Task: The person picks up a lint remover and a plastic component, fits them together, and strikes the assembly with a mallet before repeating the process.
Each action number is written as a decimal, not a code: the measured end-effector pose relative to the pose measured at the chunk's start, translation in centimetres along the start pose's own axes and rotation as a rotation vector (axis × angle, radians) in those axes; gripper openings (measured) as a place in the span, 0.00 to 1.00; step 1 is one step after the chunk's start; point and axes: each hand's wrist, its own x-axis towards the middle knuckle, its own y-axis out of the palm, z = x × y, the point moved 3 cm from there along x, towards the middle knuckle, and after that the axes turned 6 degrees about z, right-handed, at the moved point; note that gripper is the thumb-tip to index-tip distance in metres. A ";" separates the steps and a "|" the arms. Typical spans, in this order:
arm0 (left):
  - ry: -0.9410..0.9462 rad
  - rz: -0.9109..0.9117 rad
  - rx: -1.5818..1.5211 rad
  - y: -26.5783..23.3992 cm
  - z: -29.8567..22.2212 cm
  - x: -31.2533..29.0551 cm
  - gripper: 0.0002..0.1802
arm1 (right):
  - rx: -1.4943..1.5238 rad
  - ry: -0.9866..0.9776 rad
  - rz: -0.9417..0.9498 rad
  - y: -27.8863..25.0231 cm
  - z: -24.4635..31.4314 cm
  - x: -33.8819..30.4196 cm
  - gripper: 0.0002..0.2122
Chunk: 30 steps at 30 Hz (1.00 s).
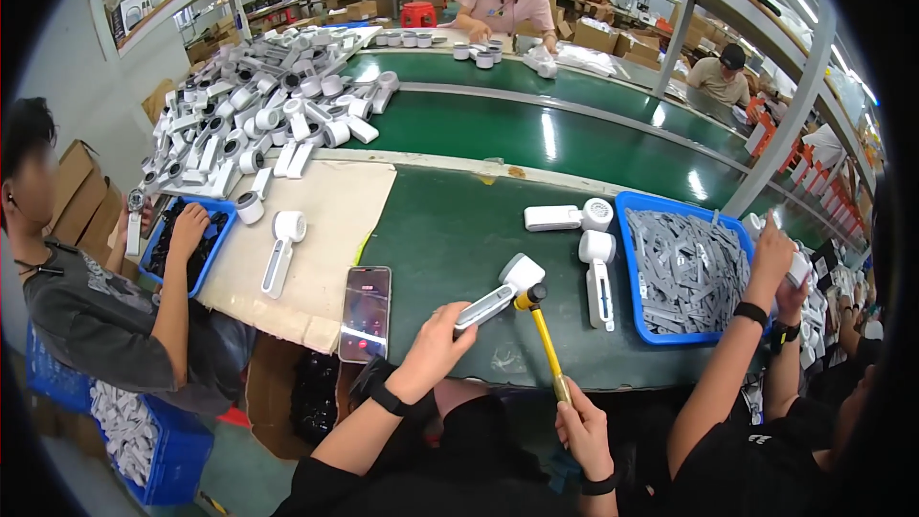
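Holding a white device (496,298) by the end of its handle, the left hand (436,352) is closed near the front edge of the green worktop (440,230) in the head view. The right hand (585,433), well apart from it, is clamped around the lower handle of a yellow hammer (548,347). The hammer's head lies beside the device's round end; whether they touch cannot be told. A phone (366,312) with a lit screen rests to the left of the device. To the right, two more devices (598,273) lie near a blue bin (629,268) of grey strips (684,273). A pale sheet (340,196) at left bears another device (283,254), with a large heap (258,120) of similar devices beyond. A seated person (105,321) reaches into a blue tray (216,251) of black parts.
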 end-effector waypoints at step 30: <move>0.001 -0.282 0.148 -1.6 2.4 -2.1 0.16 | -0.651 -0.124 0.170 3.9 6.0 -0.6 0.21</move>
